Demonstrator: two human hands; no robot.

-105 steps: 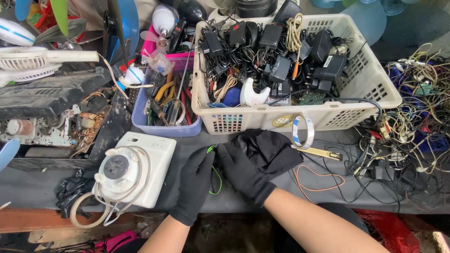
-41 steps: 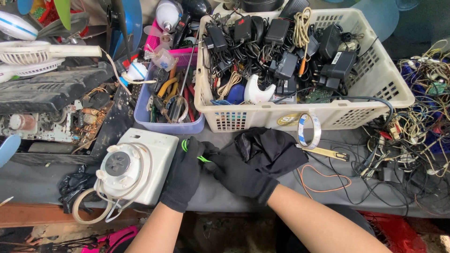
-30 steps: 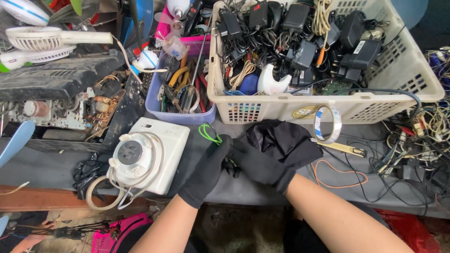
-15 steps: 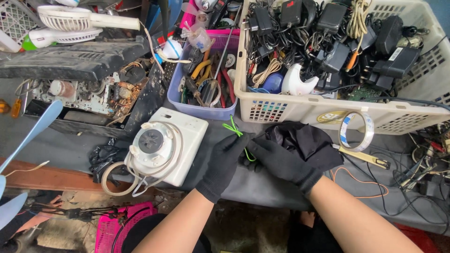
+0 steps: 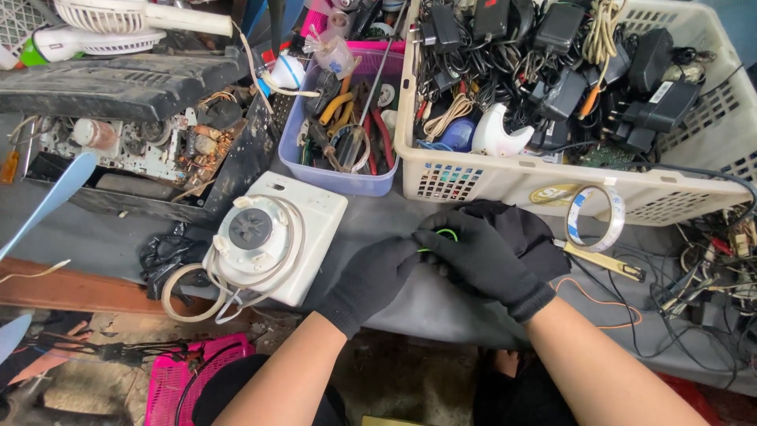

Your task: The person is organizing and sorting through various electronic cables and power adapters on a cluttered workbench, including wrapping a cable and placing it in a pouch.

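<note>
A thin green wire (image 5: 444,234) is seen between the two gloved hands, at the centre of the grey table (image 5: 118,237), just in front of a black cloth (image 5: 520,229) that lies at about 1 o'clock from it. The wire is pinched by the fingertips of the right hand (image 5: 481,260), whose fingers are curled together over it; the left hand (image 5: 371,278) is brought up from 8 o'clock, its fingers closed toward the same spot and touching the right hand — whether the wire is actually gripped by the left cannot be told.

Largest among the surroundings is the white basket (image 5: 552,185) at 12 to 2 o'clock, filled with black chargers and cables. At 10 o'clock an opened black device with a bare circuit board (image 5: 142,142) is found. A white square box with a round front (image 5: 272,237) is set just at 9 o'clock of the left hand. A blue tub (image 5: 347,177) of pliers stands at 11 o'clock. A roll of tape (image 5: 595,219) leans on the basket at 3 o'clock — loose wires (image 5: 710,260) are spread beyond it.
</note>
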